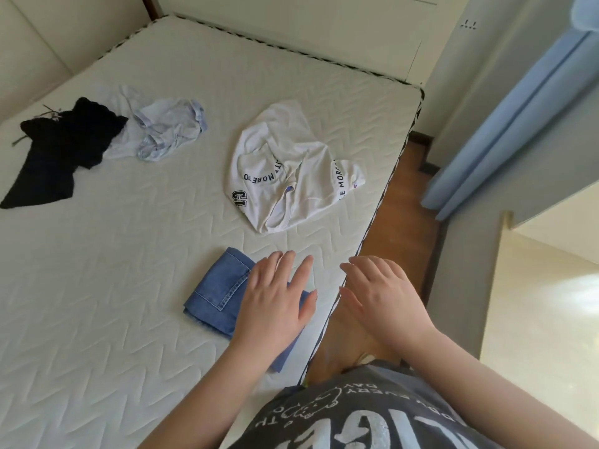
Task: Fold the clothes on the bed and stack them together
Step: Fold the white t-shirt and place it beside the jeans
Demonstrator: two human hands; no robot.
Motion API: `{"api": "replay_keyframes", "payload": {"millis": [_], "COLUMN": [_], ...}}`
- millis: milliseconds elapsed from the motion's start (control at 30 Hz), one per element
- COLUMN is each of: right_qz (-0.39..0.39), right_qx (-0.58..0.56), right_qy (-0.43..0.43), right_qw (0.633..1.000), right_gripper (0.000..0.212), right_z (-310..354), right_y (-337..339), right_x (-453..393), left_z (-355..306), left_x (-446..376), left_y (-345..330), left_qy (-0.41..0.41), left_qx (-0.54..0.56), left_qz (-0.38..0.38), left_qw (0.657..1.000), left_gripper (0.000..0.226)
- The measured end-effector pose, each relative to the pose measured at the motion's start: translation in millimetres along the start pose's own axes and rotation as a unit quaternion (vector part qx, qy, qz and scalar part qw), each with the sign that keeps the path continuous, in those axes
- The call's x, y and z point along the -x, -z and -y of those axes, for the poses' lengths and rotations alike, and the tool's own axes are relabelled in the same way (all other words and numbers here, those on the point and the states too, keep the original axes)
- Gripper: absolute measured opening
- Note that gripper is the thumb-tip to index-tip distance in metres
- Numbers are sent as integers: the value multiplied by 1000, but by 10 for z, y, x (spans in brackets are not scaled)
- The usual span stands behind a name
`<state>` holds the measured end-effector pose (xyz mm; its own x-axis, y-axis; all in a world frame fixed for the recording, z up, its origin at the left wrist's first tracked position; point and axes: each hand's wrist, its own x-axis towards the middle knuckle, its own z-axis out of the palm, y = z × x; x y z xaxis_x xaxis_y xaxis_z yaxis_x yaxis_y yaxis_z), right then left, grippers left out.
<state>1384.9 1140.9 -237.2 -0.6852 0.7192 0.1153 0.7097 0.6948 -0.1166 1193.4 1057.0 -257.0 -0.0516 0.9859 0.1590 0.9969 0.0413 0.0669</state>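
Folded denim garment lies near the bed's right edge. Left hand rests flat on it, fingers straight. Right hand hovers beyond that edge, fingers relaxed, holding nothing. White T-shirt, crumpled, reads "MORE TO". Black garment and pale blue garment lie toward the left edge.

Home bedroom: bare quilted mattress, padded headboard, blue curtain.
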Motion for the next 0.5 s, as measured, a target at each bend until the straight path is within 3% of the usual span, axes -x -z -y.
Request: {"api": "replay_keyframes", "payload": {"millis": [267, 500], "right_qz": [1, -25], "right_qx": [-34, -18], "right_qy": [-39, -15], "right_qw": [999, 999], "right_gripper": [37, 40], "right_z": [-761, -1917], "right_y": [-39, 59], "right_x": [-368, -769], "left_z": [-263, -869], "left_x": [-896, -1844], "left_y": [-202, -359], "left_qy": [-21, 0], "left_qx": [7, -19], "left_qz": [3, 43], "left_qw": [1000, 999], "left_gripper": [49, 50]}}
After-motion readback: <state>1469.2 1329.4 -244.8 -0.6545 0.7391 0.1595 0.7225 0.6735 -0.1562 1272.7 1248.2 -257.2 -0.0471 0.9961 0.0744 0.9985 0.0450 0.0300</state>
